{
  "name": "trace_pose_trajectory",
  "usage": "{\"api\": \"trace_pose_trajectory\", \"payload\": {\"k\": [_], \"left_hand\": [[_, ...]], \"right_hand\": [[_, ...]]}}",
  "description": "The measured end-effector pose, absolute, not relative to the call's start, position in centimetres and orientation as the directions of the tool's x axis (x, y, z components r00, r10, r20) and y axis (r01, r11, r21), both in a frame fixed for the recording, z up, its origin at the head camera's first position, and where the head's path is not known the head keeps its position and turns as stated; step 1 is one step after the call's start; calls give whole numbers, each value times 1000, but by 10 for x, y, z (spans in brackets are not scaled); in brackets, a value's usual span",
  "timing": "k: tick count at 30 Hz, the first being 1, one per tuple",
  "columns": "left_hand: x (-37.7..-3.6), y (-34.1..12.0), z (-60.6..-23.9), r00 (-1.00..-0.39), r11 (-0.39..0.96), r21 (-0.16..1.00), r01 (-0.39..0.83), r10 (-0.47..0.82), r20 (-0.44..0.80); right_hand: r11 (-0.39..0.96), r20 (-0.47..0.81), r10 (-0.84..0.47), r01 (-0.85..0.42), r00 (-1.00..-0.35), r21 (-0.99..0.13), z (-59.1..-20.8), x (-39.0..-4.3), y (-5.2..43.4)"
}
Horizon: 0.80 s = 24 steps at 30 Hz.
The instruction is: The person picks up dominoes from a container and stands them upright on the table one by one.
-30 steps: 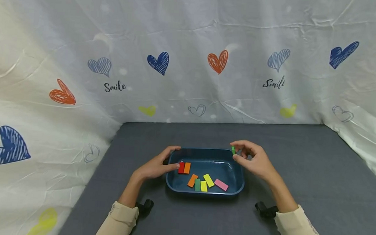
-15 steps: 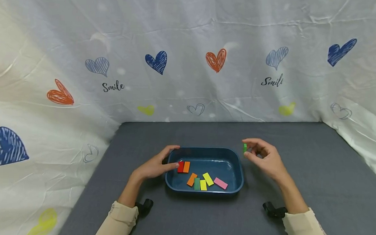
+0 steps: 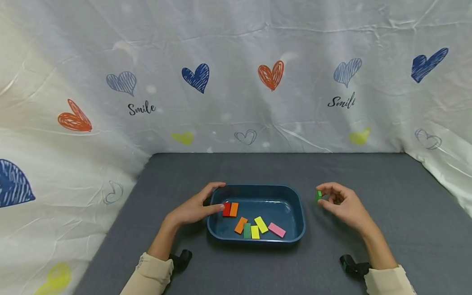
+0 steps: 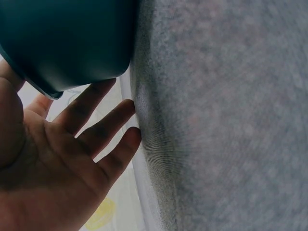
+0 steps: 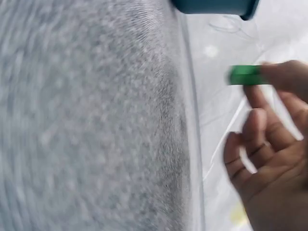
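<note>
Head view: at the left of centre I see my left hand (image 3: 193,209) resting against the left end of the dark blue rectangular plastic tray (image 3: 293,200), fingers fairly straight and slightly apart, the thumb over the rim near the tray's upper left corner. The left wrist view shows the same: an open palm, fingers spread, lying along the tray's outer wall (image 4: 72,43) on the grey felt-like table cover (image 4: 221,115).

Inside the tray, from left to right, I see a small red block (image 3: 227,208) touching an orange block (image 3: 234,209) just beside my fingertips, then a second orange block (image 3: 241,225), a dark green block (image 3: 247,230), two yellow blocks (image 3: 261,225), and a pink block (image 3: 277,230) along the lower edge.

To the right of the tray, well outside its rim, my right hand (image 3: 339,205) pinches a small bright green block (image 3: 318,196) between thumb and forefinger, low over the table cover; I cannot tell whether it touches the cover. The right wrist view, blurred, shows the green block (image 5: 245,74) at the fingertips, the other fingers curled beneath.

Behind the table hangs a white cloth with printed hearts (image 3: 241,66).
</note>
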<state>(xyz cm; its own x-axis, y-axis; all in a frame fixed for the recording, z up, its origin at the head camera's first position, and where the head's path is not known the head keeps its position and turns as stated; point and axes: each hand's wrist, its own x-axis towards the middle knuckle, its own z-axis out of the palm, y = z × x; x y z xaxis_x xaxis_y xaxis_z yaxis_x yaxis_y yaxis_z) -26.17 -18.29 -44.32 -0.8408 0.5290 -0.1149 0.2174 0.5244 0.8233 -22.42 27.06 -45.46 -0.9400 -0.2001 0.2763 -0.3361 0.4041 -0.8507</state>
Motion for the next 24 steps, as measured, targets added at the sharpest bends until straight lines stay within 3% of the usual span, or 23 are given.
{"api": "trace_pose_trajectory", "payload": {"k": [8,24], "left_hand": [[-262,-182,-442,-845,527,826,199,519,-128],[-261,-181,-441,-853,542,817,195,505,-131]], "right_hand": [[483,154,-250,-261,-956,-836,-465,-228,277],[469,161,-295,-289,-942,-834,-464,-228,276]]}}
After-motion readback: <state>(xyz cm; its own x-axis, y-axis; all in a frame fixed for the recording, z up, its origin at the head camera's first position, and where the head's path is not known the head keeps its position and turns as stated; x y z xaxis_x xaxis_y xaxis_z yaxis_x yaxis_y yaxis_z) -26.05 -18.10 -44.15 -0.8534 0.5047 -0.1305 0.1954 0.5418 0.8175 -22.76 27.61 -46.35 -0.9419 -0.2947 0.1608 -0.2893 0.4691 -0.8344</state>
